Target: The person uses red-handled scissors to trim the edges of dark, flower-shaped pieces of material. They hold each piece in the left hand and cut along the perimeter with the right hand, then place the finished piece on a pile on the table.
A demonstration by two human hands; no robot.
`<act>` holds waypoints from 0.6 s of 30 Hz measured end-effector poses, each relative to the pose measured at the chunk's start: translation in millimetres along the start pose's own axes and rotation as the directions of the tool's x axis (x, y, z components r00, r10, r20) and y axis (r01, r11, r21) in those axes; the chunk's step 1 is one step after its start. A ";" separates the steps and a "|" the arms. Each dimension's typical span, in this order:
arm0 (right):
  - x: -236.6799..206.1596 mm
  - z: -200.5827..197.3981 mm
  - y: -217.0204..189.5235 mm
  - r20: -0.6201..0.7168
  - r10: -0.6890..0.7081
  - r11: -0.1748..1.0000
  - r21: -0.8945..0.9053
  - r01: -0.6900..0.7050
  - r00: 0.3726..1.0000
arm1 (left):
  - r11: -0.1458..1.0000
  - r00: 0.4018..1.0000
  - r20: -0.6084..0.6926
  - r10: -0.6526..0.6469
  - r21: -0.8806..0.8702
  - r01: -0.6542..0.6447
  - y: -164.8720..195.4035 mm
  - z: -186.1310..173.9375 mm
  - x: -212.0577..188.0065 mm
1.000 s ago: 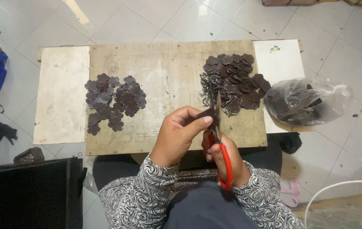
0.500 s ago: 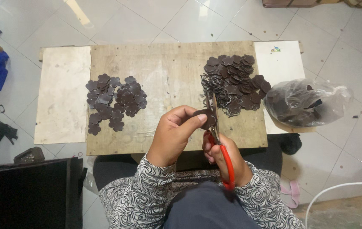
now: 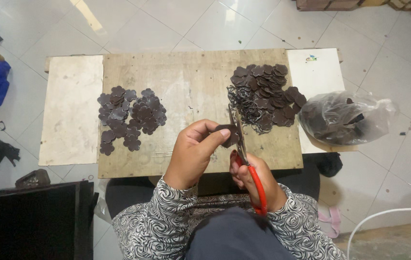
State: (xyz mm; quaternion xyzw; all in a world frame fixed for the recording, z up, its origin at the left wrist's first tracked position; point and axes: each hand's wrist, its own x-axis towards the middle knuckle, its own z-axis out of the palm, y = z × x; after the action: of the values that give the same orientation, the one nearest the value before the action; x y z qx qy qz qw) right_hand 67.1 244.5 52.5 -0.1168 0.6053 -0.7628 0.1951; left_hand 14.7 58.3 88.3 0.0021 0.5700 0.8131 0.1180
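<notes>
My left hand is pinching a dark piece above the bench; my right hand is gripping red scissors, blades seemingly biting its edge.

Head view, straight down, near table

Even, fairly bright indoor light. A white streak of glare lies on the glossy pale floor tiles at eleven o'clock, and highlights shine on the crumpled clear plastic bag at three o'clock. Shadows stay soft. Focus is sharp centrally; edges bow slightly from the wide lens.
</notes>
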 end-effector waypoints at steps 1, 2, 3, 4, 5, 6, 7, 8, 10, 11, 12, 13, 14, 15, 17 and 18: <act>1.6 -0.8 -1.8 -0.001 0.006 1.000 -0.007 -0.006 1.000 | 1.000 1.000 0.000 0.002 -0.003 -0.002 1.7 -0.1 1.6; 2.6 -1.6 -2.9 -0.003 0.012 1.000 -0.015 -0.012 1.000 | 1.000 1.000 -0.002 0.000 -0.007 0.000 2.6 -0.3 2.7; 3.3 -2.3 -4.1 -0.005 0.018 1.000 -0.022 -0.018 1.000 | 1.000 1.000 -0.003 -0.003 -0.010 0.003 3.6 -0.2 3.4; 3.5 -2.6 -5.2 -0.007 0.030 0.999 -0.019 -0.030 1.000 | 1.000 1.000 -0.004 -0.005 -0.013 0.005 4.4 -0.1 3.7; 3.9 -2.7 -5.8 -0.007 0.043 0.999 -0.015 -0.043 0.999 | 1.000 1.000 -0.007 -0.001 -0.017 0.001 4.9 -0.1 3.9; 4.2 -2.8 -6.3 -0.008 0.055 0.998 -0.012 -0.055 0.998 | 1.000 1.000 -0.009 0.003 -0.020 -0.003 5.3 0.0 4.2; 4.3 -2.8 -6.4 -0.012 0.054 0.998 -0.019 -0.054 0.998 | 1.000 1.000 -0.012 0.007 -0.023 -0.007 5.5 0.0 4.3; 4.5 -2.8 -6.3 -0.016 0.053 0.998 -0.027 -0.053 0.998 | 1.000 1.000 -0.010 0.013 -0.024 -0.013 5.8 -0.2 4.6; 4.4 -3.1 -5.7 -0.018 0.060 0.998 -0.026 -0.061 0.998 | 0.999 1.000 -0.007 0.023 -0.025 -0.023 6.1 -0.8 5.0; 4.3 -3.3 -5.4 -0.015 0.069 0.997 -0.017 -0.069 0.998 | 0.999 1.000 -0.012 0.021 -0.026 -0.021 6.4 -1.0 5.0; 4.1 -3.6 -4.9 -0.012 0.077 0.997 -0.009 -0.077 0.997 | 0.999 1.000 -0.017 0.019 -0.026 -0.019 6.6 -1.3 4.7; 3.8 -3.5 -4.3 -0.014 0.082 0.997 0.003 -0.082 0.997 | 0.999 1.000 -0.021 0.017 -0.027 -0.018 6.9 -1.4 4.4; 3.3 -3.3 -3.7 -0.016 0.087 0.996 0.014 -0.087 0.996 | 1.000 1.000 -0.026 0.012 -0.021 -0.013 7.0 -1.3 4.1; 3.2 -3.4 -2.8 -0.018 0.091 0.996 0.025 -0.090 0.996 | 1.000 1.000 -0.030 0.009 -0.015 -0.009 7.0 -1.2 3.9; 3.2 -4.1 -1.4 -0.020 0.100 0.995 0.029 -0.099 0.995 | 1.000 0.999 -0.033 0.009 -0.019 -0.010 6.9 -1.1 3.6; 2.9 -4.2 -0.6 -0.021 0.105 0.994 0.031 -0.104 0.994 | 0.999 0.999 -0.032 0.014 -0.029 -0.014 6.5 -1.3 3.3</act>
State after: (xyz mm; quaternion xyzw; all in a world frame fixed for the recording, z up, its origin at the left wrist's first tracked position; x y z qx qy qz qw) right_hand 62.7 247.0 51.8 -0.0732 0.6012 -0.7619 0.2295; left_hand 10.2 55.6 93.4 -0.0086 0.5599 0.8220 0.1033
